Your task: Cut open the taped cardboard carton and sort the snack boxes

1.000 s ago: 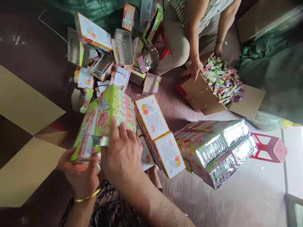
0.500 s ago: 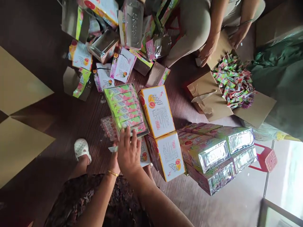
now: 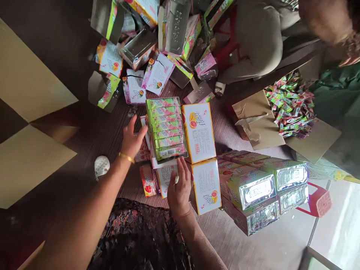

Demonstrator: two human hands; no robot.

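Observation:
A tray-like box of green and pink sachets (image 3: 167, 127) lies with its open face up, the sachets in a neat row. My left hand (image 3: 134, 137) is beside its left edge, thumb and fingers apart, holding nothing. My right hand (image 3: 180, 189) is at the box's near edge, fingers stretched toward its corner. A small white spot shows by the right thumb; I cannot make out what it is. White and orange printed cartons (image 3: 198, 131) stand against the sachet box's right side, and more cartons (image 3: 165, 176) lie partly hidden under and below it.
Torn, emptied cartons (image 3: 159, 73) litter the floor at the top. An open cardboard box (image 3: 257, 120) holds a heap of loose sachets (image 3: 294, 105). Foil-ended wrapped cartons (image 3: 253, 183) are stacked at right, near a red stool (image 3: 320, 202). Another person (image 3: 258, 37) sits beyond.
My left hand has come away from the sachet box to its left side and opened. My right hand has slid off the sachets to the near edge. The other person has leaned in.

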